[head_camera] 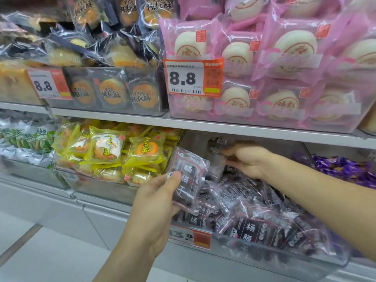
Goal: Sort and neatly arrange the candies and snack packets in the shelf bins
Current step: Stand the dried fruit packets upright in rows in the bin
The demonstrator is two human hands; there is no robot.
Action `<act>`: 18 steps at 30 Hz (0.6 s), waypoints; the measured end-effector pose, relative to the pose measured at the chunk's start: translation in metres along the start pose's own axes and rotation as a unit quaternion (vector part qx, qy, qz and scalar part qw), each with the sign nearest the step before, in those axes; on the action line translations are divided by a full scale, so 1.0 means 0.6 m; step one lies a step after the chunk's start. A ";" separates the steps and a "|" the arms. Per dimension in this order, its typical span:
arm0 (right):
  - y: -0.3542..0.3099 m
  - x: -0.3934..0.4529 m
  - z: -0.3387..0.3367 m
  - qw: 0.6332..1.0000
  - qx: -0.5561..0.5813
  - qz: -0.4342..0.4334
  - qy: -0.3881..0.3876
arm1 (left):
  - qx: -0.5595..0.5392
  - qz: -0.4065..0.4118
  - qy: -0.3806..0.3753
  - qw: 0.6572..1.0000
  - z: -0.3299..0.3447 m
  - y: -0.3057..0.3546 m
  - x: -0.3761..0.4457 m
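shelf bin (pixel 264 255): both hands grip dark packets.

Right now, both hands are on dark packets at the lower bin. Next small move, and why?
Probably bring the left hand right and set its dark packet upright at the back of the clear bin, beside the packet that the right hand holds there. The held packet bears the same print as the loose pile in that bin, and it hangs just left of it.
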State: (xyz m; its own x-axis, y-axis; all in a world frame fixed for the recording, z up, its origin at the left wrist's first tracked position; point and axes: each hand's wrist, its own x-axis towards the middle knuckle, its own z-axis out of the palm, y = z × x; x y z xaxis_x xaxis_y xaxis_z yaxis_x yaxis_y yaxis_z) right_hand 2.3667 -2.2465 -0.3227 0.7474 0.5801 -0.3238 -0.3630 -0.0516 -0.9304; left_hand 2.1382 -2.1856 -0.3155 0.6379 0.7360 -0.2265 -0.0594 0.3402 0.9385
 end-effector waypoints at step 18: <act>0.078 -0.250 -0.047 0.828 -0.196 -0.524 0.035 | 0.053 0.048 0.007 0.997 0.017 -0.026 -0.001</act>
State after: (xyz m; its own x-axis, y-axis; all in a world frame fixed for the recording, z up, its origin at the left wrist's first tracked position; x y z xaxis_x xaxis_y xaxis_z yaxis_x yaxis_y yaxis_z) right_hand 2.2532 -2.3592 -0.3226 0.5725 0.4253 0.7010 0.7043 0.1826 -0.6860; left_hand 2.1466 -2.1971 -0.3274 0.6217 0.7711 -0.1372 -0.0376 0.2044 0.9782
